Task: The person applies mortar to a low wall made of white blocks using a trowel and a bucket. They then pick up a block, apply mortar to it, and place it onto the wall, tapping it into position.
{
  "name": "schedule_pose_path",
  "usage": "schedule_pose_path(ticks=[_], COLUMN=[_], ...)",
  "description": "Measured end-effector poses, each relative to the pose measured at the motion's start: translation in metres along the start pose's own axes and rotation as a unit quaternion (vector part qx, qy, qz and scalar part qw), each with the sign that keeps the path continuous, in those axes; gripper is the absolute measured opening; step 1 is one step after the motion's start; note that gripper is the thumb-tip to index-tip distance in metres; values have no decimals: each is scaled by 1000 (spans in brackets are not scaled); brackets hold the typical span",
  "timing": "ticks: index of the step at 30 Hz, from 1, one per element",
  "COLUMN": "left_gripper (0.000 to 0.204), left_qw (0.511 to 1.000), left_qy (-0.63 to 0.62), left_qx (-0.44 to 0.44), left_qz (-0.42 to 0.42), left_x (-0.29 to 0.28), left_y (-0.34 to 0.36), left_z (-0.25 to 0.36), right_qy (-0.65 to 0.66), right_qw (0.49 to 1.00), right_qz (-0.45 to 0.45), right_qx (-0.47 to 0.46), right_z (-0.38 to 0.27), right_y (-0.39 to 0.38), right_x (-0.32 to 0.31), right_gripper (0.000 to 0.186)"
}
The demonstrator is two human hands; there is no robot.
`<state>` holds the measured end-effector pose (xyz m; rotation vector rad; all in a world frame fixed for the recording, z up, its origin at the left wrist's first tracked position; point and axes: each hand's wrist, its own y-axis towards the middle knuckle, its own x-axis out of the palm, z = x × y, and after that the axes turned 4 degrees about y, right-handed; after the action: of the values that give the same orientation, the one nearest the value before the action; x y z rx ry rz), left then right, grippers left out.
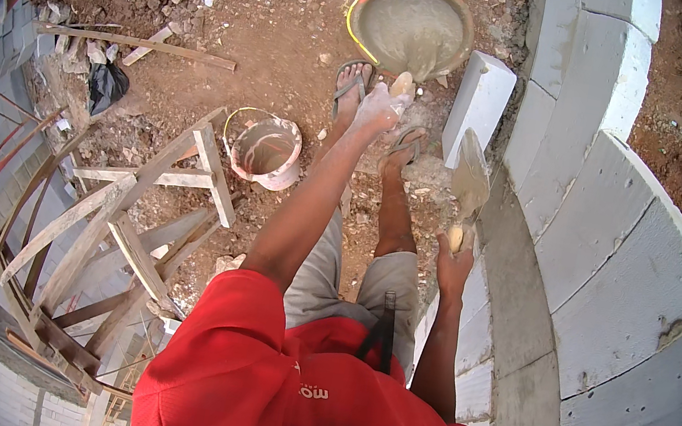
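My left hand (380, 112), dusted with pale mortar, is closed on a wooden-handled tool (401, 85). That tool's working end reaches over the near rim of an orange tub (467, 24) and is smeared or sunk in grey wet mortar (411, 23), so its shape is hidden. In my right hand (453, 266) is a trowel (471, 182), gripped by its light wooden handle. The trowel's pointed blade carries grey mortar and lies beside the near end of a white block (478, 101). This block rests on the ground to the right of the tub.
A wall of large pale blocks (621, 248) curves along my right, with a grey mortar-covered ledge (518, 277) at its foot. Left of my legs stand a small bucket (268, 152) with a yellow handle and a wooden trestle (129, 197). Stones and planks litter the dirt.
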<state>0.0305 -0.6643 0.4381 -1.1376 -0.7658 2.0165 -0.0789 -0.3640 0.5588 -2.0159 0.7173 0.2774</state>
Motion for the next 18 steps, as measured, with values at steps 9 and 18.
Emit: schedule_pose_path(ticks=[9, 18], left_gripper=[55, 40], left_qw=[979, 981], left_qy=[130, 87], left_qx=[113, 109], left_qz=[105, 133], left_x=[-48, -80], left_y=[-54, -52], left_z=[27, 31], right_qy=[-246, -219], right_qw=[958, 960], right_qz=[-49, -91], right_qx=[-142, -147], right_z=[-126, -132], right_y=[87, 142], right_x=[29, 79], right_gripper=[50, 47])
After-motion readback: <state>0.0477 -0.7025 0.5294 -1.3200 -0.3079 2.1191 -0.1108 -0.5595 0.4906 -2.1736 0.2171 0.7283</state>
